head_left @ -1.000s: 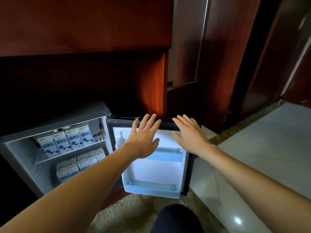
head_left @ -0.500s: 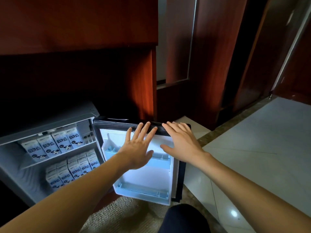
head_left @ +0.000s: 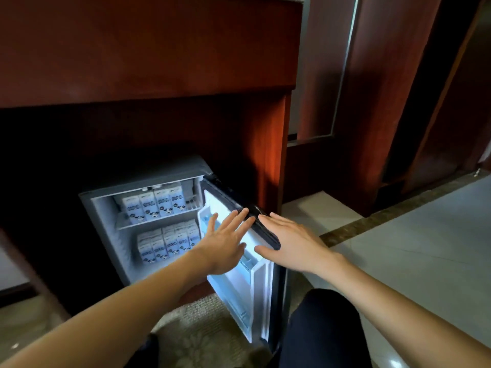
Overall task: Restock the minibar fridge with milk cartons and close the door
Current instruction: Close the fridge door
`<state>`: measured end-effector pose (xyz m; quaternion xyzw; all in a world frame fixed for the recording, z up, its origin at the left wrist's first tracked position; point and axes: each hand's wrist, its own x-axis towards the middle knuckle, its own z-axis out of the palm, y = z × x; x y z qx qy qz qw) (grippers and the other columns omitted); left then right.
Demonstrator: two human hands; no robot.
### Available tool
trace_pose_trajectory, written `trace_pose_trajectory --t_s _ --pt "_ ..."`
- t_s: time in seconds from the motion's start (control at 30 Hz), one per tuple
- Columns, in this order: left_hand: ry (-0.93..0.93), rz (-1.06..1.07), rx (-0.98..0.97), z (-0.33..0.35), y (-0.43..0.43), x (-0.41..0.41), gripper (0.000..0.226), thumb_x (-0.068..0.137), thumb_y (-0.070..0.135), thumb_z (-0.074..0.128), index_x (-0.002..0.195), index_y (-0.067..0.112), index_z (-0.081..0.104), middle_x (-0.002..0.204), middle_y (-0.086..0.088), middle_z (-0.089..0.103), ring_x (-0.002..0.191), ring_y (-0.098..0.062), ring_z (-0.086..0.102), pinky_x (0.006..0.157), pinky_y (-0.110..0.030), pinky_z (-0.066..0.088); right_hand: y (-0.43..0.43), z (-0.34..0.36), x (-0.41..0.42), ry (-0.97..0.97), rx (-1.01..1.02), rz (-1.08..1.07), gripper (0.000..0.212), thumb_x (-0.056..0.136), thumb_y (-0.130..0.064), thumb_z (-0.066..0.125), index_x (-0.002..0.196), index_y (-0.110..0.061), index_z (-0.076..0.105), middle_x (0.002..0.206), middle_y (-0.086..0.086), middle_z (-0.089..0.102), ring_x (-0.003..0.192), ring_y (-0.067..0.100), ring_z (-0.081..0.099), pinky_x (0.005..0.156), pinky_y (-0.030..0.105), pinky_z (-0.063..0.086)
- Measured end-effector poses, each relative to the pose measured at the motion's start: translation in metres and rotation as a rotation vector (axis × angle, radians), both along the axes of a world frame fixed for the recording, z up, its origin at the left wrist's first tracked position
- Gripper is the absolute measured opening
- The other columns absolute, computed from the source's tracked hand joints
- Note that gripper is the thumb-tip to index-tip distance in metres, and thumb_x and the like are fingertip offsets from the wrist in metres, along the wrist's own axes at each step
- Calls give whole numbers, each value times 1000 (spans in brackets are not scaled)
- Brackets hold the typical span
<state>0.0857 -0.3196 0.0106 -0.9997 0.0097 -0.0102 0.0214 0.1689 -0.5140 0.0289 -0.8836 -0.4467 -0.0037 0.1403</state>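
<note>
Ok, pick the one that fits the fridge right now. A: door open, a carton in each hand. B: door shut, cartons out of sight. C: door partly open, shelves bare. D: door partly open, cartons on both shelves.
D: the door stands ajar under two flat empty hands, left hand and right hand, and milk cartons fill both shelves.

The fridge door (head_left: 239, 274) stands half open, so there is still a gap into the fridge (head_left: 106, 235) on its left side. Milk cartons (head_left: 154, 205) fill both shelves, and both hands (head_left: 225, 245) are spread flat by the door's top edge.
</note>
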Motion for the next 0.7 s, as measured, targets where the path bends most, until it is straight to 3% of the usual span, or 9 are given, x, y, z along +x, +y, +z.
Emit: trace_pose_trajectory --t_s 0.17,0.37,0.57,0.7 --pt "-27 20 -22 9 32 -50 59 108 30 27 160 28 -1 167 11 -9 153 -14 -14 120 -54 -13 26 2 -42 84 0 105 90 91 -70 47 161 -29 8 167 -9 7 151 0 -1 119 39 29" --pt "-42 83 -34 14 65 -100 59 107 24 31 160 31 6 167 14 6 154 -14 2 121 -57 -2 77 -12 -70 134 18 257 103 85 -83 41 160 -29 -4 166 -17 -13 148 -4 -19 125 36 9" --pt "-16 203 -3 29 96 -137 76 95 13 44 160 26 8 167 7 11 151 -16 14 119 -52 9 138 -23 -79 13 -41 374 114 78 -91 36 159 -28 -13 164 -11 -25 147 3 -28 125 36 -2" --pt "-5 279 25 42 122 -161 78 91 5 45 159 27 13 163 5 26 150 -15 17 118 -48 12 179 -25 -77 -84 -73 433 111 80 -89 37 159 -29 -14 164 -9 -26 146 5 -30 125 37 -6"
